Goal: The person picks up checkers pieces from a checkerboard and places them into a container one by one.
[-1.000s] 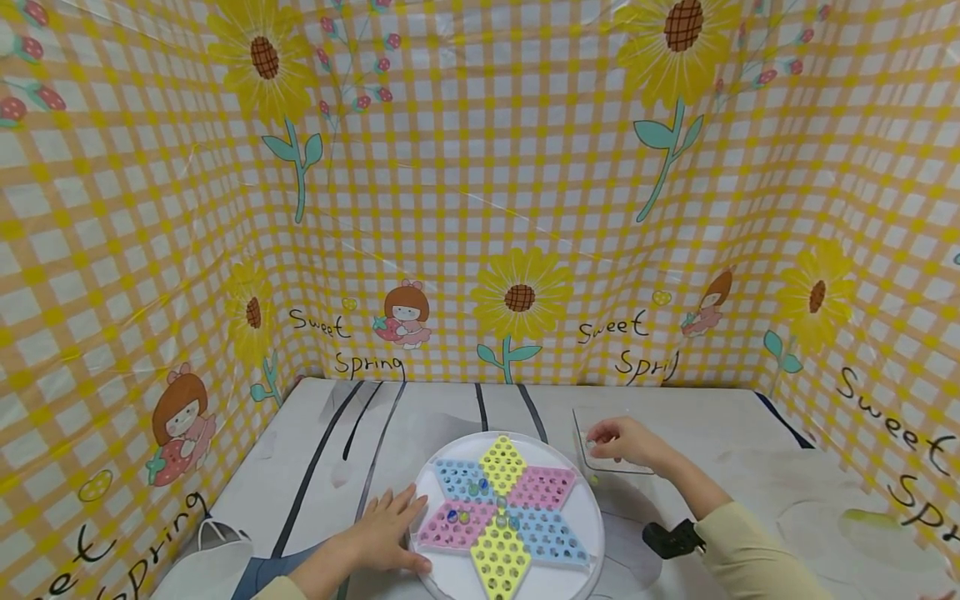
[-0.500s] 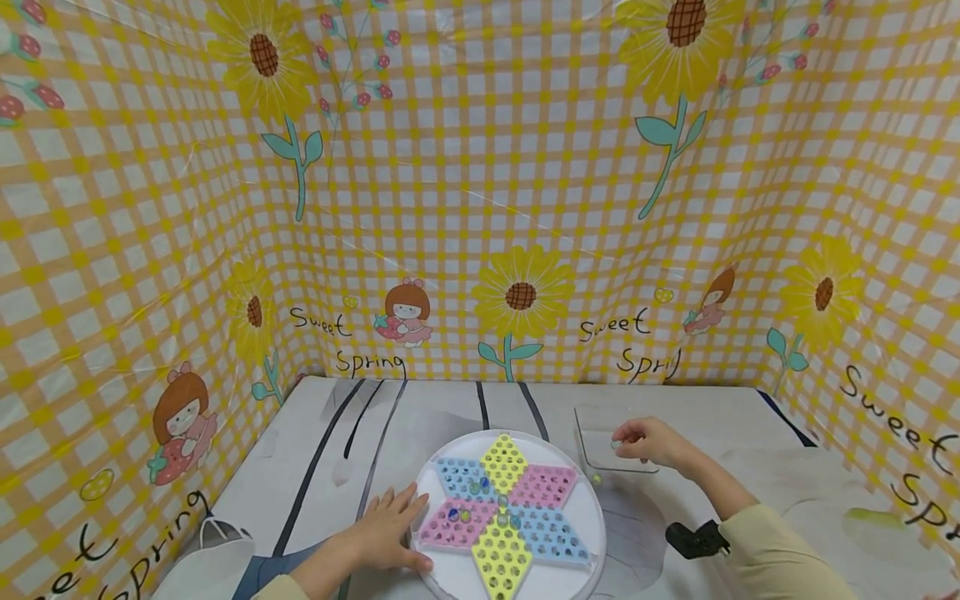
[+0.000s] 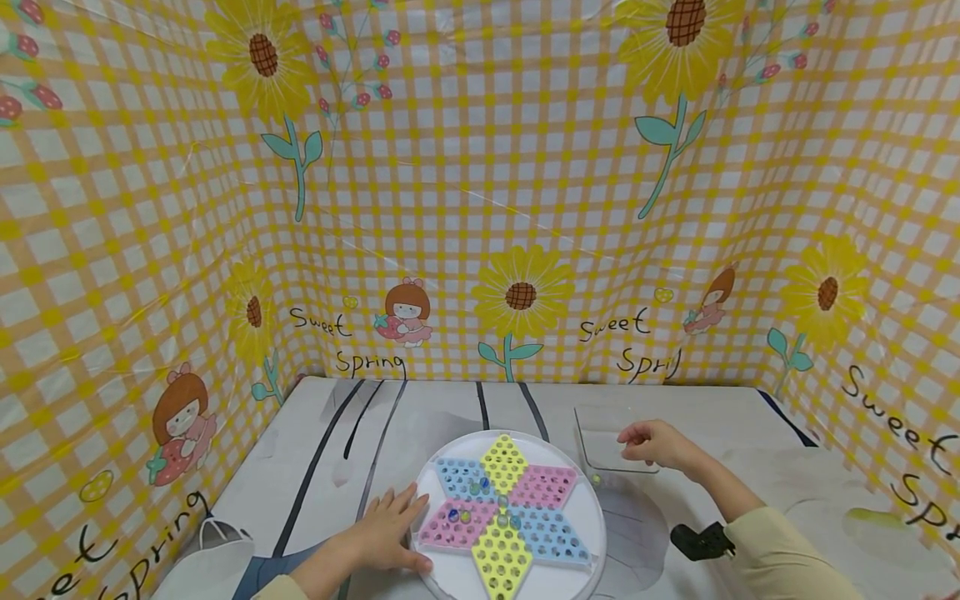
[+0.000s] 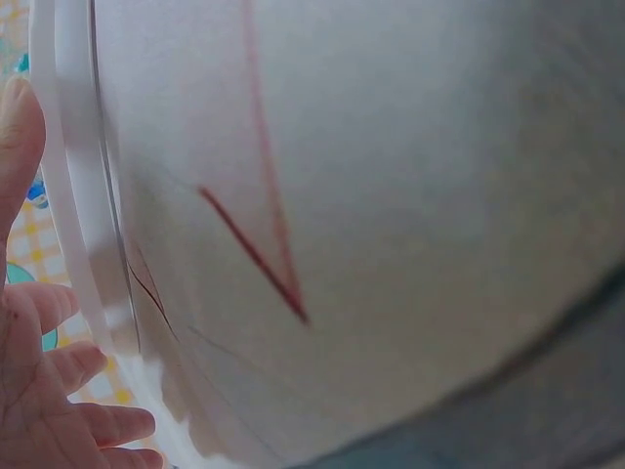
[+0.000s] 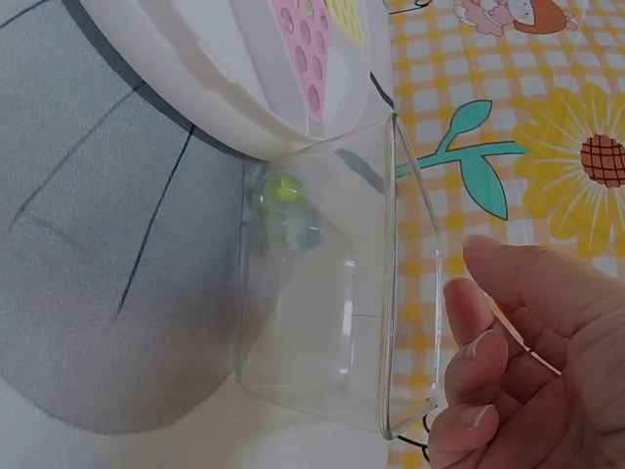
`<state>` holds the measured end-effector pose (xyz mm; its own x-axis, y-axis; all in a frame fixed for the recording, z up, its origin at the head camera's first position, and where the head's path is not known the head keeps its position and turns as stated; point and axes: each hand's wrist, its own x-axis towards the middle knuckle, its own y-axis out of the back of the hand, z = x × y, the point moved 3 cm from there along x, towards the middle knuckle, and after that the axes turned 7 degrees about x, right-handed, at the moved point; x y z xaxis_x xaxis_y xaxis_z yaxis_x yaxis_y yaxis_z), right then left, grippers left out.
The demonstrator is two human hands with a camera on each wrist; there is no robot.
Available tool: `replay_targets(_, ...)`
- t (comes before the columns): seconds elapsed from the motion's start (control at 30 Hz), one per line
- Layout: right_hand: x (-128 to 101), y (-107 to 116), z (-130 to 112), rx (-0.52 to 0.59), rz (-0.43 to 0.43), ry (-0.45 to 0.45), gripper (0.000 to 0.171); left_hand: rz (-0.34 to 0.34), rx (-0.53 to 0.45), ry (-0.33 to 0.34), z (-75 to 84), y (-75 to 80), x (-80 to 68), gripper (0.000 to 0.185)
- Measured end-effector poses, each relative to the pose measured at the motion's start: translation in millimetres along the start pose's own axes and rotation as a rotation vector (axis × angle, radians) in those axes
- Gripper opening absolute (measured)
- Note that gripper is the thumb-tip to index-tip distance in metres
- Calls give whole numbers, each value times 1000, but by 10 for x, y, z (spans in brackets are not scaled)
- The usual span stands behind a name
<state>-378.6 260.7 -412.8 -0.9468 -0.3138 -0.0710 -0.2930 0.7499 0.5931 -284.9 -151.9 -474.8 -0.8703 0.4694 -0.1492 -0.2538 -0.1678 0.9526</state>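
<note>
A round white Chinese checkers board (image 3: 595,521) with a coloured star bears several glass marbles (image 3: 465,516) on its left and middle holes. My left hand (image 3: 378,535) rests at its left rim, fingers spread; the left wrist view shows these fingers (image 4: 73,366) beside the white edge. Over a clear plastic box (image 3: 600,454), right of the board, hovers my right hand (image 3: 660,446). Its fingers are loosely bent with nothing between them in the right wrist view. Inside the box (image 5: 322,362) lie a yellow-green marble (image 5: 283,190) and a pale blue marble (image 5: 304,232).
A patterned cloth (image 3: 517,192) with sunflowers hangs behind and at both sides. The table (image 3: 435,408) has a white cover with dark lines. A white bag-like object (image 3: 213,554) lies at the left front. A black device (image 3: 701,542) sits at my right wrist.
My right hand has moved slightly to the right over the box and has let go of a pale marble it pinched half a second ago. The left hand has stayed in place.
</note>
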Motion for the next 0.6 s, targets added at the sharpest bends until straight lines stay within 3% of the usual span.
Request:
replay_targets(0.23, 15, -32, -50, -24, 3, -2, 30, -1, -6, -3, 14, 20, -10, 94)
replay_targets(0.6, 54, -214, -314, -16, -57, 82, 27, 8, 6, -16, 22, 21, -11, 93)
